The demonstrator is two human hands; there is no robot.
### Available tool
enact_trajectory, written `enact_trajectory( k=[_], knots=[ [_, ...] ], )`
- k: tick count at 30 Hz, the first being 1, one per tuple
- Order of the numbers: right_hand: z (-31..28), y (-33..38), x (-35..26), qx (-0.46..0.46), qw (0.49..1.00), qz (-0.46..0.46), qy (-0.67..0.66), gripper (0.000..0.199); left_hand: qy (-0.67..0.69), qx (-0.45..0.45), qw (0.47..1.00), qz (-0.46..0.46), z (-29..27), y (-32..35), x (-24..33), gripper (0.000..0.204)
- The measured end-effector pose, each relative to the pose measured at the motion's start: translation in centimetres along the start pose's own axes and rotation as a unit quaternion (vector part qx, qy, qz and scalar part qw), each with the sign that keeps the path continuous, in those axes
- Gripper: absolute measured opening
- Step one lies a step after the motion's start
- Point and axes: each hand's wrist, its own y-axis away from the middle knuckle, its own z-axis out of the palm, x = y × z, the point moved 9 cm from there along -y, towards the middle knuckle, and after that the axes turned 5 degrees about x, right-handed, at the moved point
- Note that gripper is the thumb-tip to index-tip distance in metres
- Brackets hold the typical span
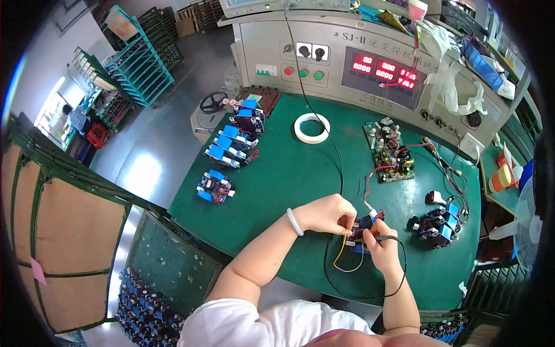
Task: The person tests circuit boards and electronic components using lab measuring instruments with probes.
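**Both hands on a small module near the front edge**

Your hands meet at the 6 o'clock side of the green worktop, close to its front edge; open green surface lies toward 12 o'clock, up to the tape roll. Your left hand, wrist bent inward, grips the small blue-and-black module. Your right hand is clenched around a black-cabled probe touching that module. Your fingers hide most of the module. More modules sit at 3 o'clock.
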Motion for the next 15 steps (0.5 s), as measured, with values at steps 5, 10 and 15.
enact_trajectory(
  k=[5, 10, 15],
  knots=[
    [0.0, -0.5, -0.3, -0.002, 1.000, 0.000, 0.012, 0.020, -0.006, 0.007, 1.000, 0.007, -0.5, -0.3, -0.1, 0.013],
    [0.0, -0.6, 0.2, 0.003, 1.000, 0.017, 0.002, 0.021, -0.013, 0.005, 1.000, 0.015, -0.6, -0.3, -0.1, 0.013],
    [-0.1, -0.1, 0.3, -0.001, 1.000, 0.000, 0.005, 0.022, -0.017, 0.007, 1.000, 0.007, -0.3, -0.1, 0.1, 0.014]
  ],
)
